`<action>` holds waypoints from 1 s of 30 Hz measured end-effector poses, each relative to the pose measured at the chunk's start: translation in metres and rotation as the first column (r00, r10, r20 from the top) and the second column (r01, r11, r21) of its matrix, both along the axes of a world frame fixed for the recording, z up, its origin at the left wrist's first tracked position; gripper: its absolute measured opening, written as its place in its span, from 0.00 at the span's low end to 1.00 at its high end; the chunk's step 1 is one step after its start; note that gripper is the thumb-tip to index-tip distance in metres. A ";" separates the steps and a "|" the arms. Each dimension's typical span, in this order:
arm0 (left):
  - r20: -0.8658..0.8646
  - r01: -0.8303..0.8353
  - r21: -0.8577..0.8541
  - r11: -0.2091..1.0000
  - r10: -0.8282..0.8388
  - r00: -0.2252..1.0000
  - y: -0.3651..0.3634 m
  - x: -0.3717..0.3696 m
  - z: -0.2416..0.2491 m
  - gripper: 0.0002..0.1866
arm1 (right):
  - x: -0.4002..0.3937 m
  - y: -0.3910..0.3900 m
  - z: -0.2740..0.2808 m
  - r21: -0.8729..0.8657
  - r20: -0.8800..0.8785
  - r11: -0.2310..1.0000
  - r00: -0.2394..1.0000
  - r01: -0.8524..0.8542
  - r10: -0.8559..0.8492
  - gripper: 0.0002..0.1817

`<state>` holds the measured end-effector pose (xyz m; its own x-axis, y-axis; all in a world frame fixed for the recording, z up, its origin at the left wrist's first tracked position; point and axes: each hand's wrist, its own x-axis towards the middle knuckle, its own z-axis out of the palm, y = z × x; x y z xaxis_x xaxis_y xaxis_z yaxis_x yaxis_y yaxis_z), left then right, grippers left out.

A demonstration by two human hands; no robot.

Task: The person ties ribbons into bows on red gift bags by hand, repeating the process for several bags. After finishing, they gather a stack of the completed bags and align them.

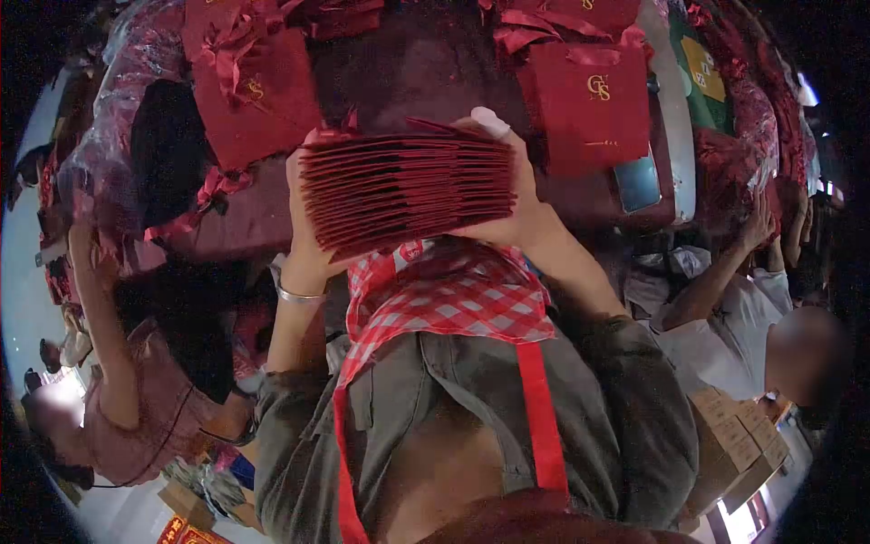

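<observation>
Between my two hands is a thick stack of flat red paper bags, their folded edges facing me. My left hand is closed round the stack's left end, a silver bangle on its wrist. At the right end my right hand grips the stack, with a white covering on one fingertip. Part of the fingers of both hands is hidden behind the stack. Just beyond lie a red gift bag with gold lettering on the right and another red bag with a ribbon on the left.
A phone lies at the right of the dark red table. Red ribbons and clear plastic wrap are at the left. A person works on the right, another person on the left. Cardboard boxes stand behind at right.
</observation>
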<state>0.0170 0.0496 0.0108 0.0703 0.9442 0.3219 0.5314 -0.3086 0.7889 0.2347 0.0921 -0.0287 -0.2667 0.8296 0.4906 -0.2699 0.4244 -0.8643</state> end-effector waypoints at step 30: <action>-0.706 0.099 -0.097 0.990 -0.139 0.694 0.011 0.014 0.097 0.52 | 0.012 0.007 -0.004 0.286 0.304 0.938 0.910 0.194 -0.281 0.60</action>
